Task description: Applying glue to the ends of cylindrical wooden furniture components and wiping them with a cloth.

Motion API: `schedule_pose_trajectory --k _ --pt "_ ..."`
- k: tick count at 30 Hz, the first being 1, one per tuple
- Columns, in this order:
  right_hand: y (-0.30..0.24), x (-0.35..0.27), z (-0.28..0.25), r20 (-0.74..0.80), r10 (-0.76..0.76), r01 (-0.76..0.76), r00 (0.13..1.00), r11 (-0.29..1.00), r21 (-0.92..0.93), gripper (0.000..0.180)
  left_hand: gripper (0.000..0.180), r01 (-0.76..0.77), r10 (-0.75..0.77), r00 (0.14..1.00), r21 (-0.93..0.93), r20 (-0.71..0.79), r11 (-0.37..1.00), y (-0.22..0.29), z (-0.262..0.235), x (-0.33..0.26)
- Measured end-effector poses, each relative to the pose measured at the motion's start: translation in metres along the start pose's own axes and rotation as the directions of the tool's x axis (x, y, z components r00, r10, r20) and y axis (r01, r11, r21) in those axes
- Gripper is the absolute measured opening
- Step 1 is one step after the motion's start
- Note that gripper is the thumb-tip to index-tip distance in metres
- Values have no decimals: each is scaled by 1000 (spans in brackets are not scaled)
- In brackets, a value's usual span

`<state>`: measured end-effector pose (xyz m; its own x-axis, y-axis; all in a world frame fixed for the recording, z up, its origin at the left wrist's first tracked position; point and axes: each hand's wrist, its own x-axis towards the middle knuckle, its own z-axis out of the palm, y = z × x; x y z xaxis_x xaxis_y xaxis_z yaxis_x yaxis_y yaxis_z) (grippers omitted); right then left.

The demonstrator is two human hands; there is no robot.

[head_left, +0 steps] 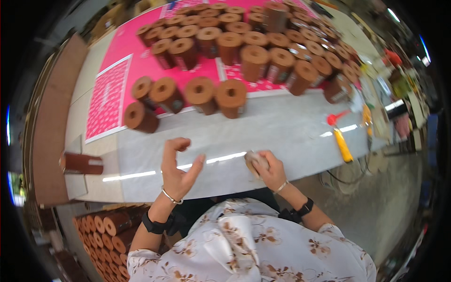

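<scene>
My left hand (177, 170) hovers over the grey sheet on the table (282, 122), its thumb and forefinger apart in a C shape with nothing between them. My right hand (272, 172) is closed on a small greyish-beige pad (256, 162), blurred, so its exact kind does not show. Ahead of my hands stand brown cylinders with a hole in the top; the closest ones are a tilted cylinder (140, 118) and an upright cylinder (230, 98). Another brown cylinder (82, 163) lies on its side at the left, with a pale label.
Many more brown cylinders (230, 47) crowd a pink printed sheet (127, 61) at the back. To the right lies a yellow-handled tool (342, 145) with a red head. A wooden board (56, 122) edges the left side. Stacked cylinders (105, 239) sit below the table at lower left.
</scene>
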<state>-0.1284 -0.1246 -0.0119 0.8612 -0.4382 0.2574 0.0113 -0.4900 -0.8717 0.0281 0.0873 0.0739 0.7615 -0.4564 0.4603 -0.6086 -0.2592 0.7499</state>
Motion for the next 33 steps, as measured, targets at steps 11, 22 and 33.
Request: schedule_pose_trajectory --k 11,22,33 --pt "-22 -10 -95 359 417 -431 835 89 898 28 36 610 -164 654 -388 738 691 78 148 -1" --pt "-22 -32 -101 -273 88 -20 958 970 242 38 17 658 -258 624 -318 738 683 101 171 8" --pt "-14 -38 -134 83 601 -318 795 296 901 33 24 684 -186 550 -312 814 659 96 199 1"
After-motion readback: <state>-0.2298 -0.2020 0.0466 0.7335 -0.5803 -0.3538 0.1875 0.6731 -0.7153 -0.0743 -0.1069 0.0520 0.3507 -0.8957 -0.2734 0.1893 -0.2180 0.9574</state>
